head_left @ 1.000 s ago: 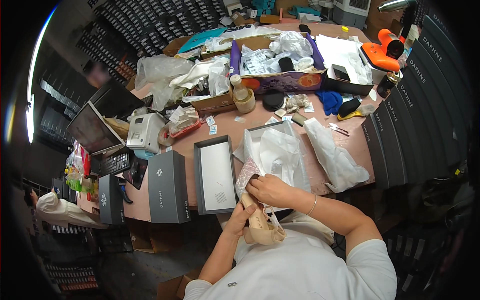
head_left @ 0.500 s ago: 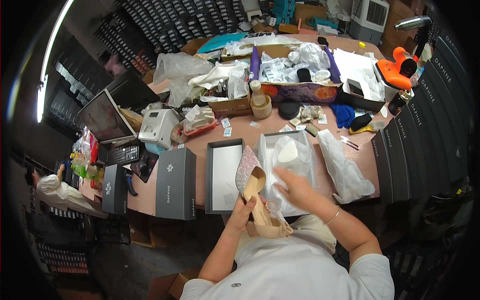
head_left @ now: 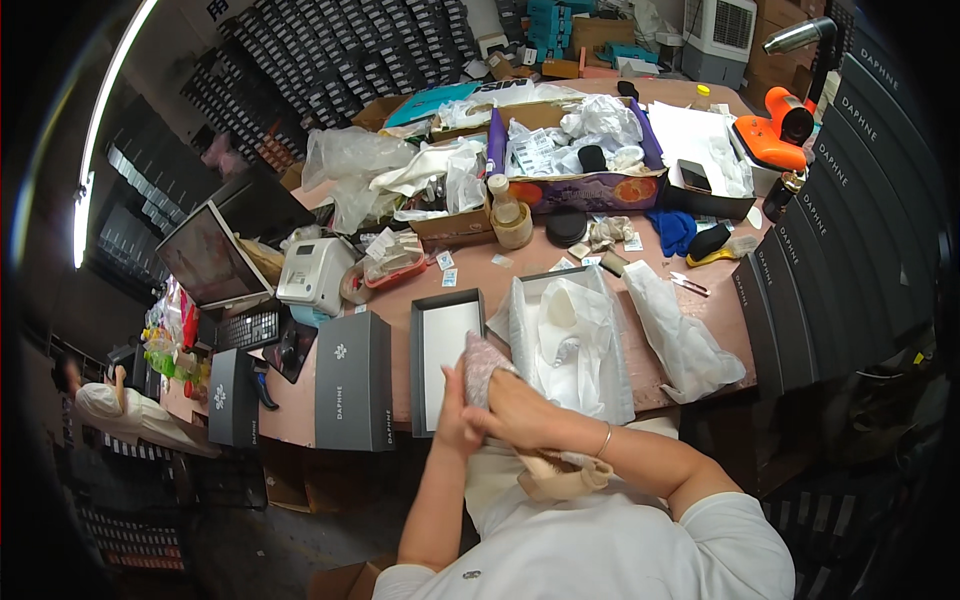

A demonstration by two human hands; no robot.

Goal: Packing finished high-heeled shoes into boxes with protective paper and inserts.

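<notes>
A pointed, pinkish glitter shoe (head_left: 484,360) with a beige strap end is between my hands in front of my body, its toe toward the table. My left hand (head_left: 456,418) holds it from the left side, its fingers partly smeared. My right hand (head_left: 525,412) is closed over the shoe's opening and hides its middle; whether fingertips are inside cannot be seen. Just beyond is an open shoe box (head_left: 622,385) lined with white tissue paper (head_left: 590,385), with a pale rounded piece in it. Left of that lies a grey box lid (head_left: 418,345), inside up.
A wrapped white bundle (head_left: 685,345) lies right of the box. Closed grey boxes (head_left: 352,385) stand left, near a label printer (head_left: 318,275) and monitor. Stacked boxes (head_left: 835,250) rise at right. Cartons of paper, a bottle and an orange tool (head_left: 775,140) line the back.
My right hand has moved from over the tissue-lined box onto the shoe. The shoe has come lower and nearer my body, and its insole is now covered.
</notes>
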